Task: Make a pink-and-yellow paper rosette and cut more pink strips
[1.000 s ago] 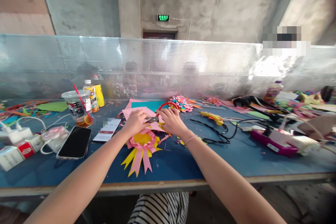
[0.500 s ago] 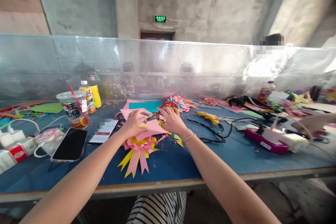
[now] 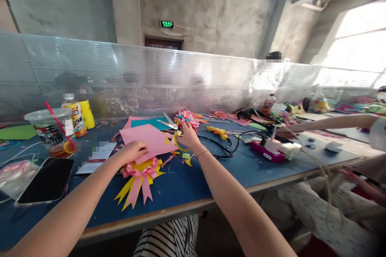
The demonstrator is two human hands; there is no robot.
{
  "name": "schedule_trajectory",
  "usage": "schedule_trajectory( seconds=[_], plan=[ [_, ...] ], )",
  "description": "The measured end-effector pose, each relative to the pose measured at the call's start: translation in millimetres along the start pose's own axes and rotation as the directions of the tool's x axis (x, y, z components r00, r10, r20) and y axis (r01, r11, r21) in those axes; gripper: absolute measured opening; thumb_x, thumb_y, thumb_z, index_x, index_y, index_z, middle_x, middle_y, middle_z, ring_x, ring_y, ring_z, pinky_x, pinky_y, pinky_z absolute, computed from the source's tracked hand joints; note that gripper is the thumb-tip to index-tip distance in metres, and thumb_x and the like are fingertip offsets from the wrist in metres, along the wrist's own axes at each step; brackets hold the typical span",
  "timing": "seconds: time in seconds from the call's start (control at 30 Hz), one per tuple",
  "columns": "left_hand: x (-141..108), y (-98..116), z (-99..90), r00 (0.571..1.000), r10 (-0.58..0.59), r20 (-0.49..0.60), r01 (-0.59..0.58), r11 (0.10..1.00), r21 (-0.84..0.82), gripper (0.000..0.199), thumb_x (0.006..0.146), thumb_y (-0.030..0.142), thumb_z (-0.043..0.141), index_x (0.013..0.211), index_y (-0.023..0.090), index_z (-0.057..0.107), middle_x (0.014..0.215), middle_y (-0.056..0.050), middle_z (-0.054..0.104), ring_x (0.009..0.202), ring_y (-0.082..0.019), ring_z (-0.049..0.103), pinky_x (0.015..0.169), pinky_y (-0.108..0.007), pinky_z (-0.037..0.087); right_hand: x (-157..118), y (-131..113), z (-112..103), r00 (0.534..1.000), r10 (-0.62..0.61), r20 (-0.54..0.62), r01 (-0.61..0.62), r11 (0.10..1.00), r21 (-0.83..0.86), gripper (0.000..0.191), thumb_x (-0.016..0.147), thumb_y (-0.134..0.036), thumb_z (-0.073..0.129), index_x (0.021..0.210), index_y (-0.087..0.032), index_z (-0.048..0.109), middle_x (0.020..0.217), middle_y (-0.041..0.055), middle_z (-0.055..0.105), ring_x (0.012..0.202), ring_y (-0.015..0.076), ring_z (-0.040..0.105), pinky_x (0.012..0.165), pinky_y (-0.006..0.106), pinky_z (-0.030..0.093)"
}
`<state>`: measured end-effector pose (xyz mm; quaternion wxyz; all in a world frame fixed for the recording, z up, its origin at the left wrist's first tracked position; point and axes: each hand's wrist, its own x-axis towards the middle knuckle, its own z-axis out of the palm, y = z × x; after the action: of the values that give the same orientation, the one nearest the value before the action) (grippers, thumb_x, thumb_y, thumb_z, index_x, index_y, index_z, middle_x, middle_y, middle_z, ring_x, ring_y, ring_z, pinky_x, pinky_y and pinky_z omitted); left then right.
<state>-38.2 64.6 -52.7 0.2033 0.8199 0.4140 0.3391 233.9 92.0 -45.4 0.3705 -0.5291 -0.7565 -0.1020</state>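
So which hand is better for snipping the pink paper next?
Probably the right hand: it holds the scissors, blades apart, near the pink paper, while the left hand holds the paper.

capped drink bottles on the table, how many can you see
2: a white-capped bottle behind the plastic cup, and a purple-capped bottle near the perforated panel. Others may be hidden by clutter.

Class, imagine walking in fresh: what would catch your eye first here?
Probably the pink-and-yellow rosette, its forked tails spread near the front edge of the blue table. Just beyond it, the left hand holds a pink paper sheet, while the right hand holds open scissors. High behind glows a green exit sign.
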Motion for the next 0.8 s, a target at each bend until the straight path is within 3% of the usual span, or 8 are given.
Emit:
schedule_trajectory(
  seconds=[0.1, 0.2, 0.37, 0.53, 0.63, 0.73, 0.8],
  plan=[
    [0, 0, 1.0, 1.0, -0.008, -0.001, 0.008, 1.0, -0.008, 0.012, 0.061, 0.033, 0.064, 0.054, 0.024, 0.062, 0.062, -0.004, 0.063, 0.062, -0.02, 0.057, 0.064, -0.027, 0.042, 2, -4, -2, 0.999, -0.034, -0.038, 0.039, 0.992, 0.118, 0.057, 0.075, -0.034, 0.051, 0.127, -0.015, 0.037, 0.114, 0.0136, 0.048, 0.099, 0.0208, 0.05, 0.086, 0.033, 0.04],
    [1, 4, 2.1, 0.999, -0.025, -0.035, 0.027, 0.998, 0.052, 0.01, 0.063, 0.033, 0.062, 0.064, 0.024, 0.064, 0.075, -0.006, 0.065, 0.075, -0.023, 0.06, 0.075, -0.03, 0.043, 2, -11, -5, 0.998, -0.049, -0.037, 0.055, 0.981, 0.185, 0.048, 0.081, -0.034, 0.045, 0.124, -0.013, 0.04, 0.097, 0.01, 0.057, 0.087, 0.0186, 0.053, 0.08, 0.031, 0.042],
    [1, 4, 5.4, 0.994, -0.065, -0.084, 0.074, 0.992, 0.105, 0.041, 0.063, 0.039, 0.063, 0.099, 0.022, 0.061, 0.112, -0.011, 0.06, 0.106, -0.026, 0.054, 0.095, -0.034, 0.036, 0, -14, -8, 0.998, -0.061, -0.003, 0.06, 0.979, 0.195, 0.05, 0.08, -0.035, 0.047, 0.126, -0.017, 0.039, 0.092, 0.0074, 0.059, 0.076, 0.0165, 0.055, 0.068, 0.028, 0.043],
    [-3, 2, 4.1, 0.997, -0.05, 0.05, 0.044, 0.994, 0.105, 0.059, 0.049, 0.046, 0.074, 0.103, 0.025, 0.061, 0.118, -0.009, 0.058, 0.108, -0.027, 0.054, 0.093, -0.033, 0.039, -1, -8, -5, 0.996, -0.088, 0.016, 0.084, 0.982, 0.168, 0.055, 0.078, -0.034, 0.049, 0.129, -0.018, 0.035, 0.096, 0.0082, 0.06, 0.078, 0.0175, 0.056, 0.069, 0.028, 0.043],
    [-4, 0, 0.6, 0.997, -0.026, 0.075, 0.018, 0.994, 0.111, 0.063, 0.052, 0.047, 0.073, 0.109, 0.026, 0.058, 0.12, -0.009, 0.057, 0.107, -0.027, 0.054, 0.091, -0.033, 0.04, -1, -6, -3, 0.996, -0.092, 0.017, 0.088, 0.983, 0.16, 0.054, 0.078, -0.033, 0.049, 0.128, -0.017, 0.035, 0.091, 0.0069, 0.061, 0.078, 0.0179, 0.056, 0.069, 0.028, 0.043],
    [0, -3, -4.2, 1.0, 0.012, 0.005, -0.012, 0.998, 0.067, 0.047, 0.063, 0.045, 0.066, 0.105, 0.024, 0.06, 0.114, -0.009, 0.06, 0.105, -0.025, 0.055, 0.092, -0.034, 0.039, 0, -5, -2, 0.996, -0.089, -0.002, 0.088, 0.983, 0.163, 0.054, 0.077, -0.033, 0.048, 0.127, -0.017, 0.035, 0.091, 0.007, 0.06, 0.079, 0.0184, 0.056, 0.071, 0.029, 0.044],
    [6, -8, -8.0, 0.983, -0.032, -0.183, 0.041, 0.998, 0.05, 0.033, 0.069, 0.041, 0.061, 0.097, 0.023, 0.062, 0.111, -0.009, 0.06, 0.11, -0.025, 0.051, 0.097, -0.036, 0.035, 0, -5, -2, 0.998, -0.06, -0.036, 0.066, 0.984, 0.167, 0.054, 0.078, -0.034, 0.047, 0.127, -0.016, 0.034, 0.096, 0.0091, 0.059, 0.08, 0.0188, 0.056, 0.072, 0.031, 0.044]
  ],
)
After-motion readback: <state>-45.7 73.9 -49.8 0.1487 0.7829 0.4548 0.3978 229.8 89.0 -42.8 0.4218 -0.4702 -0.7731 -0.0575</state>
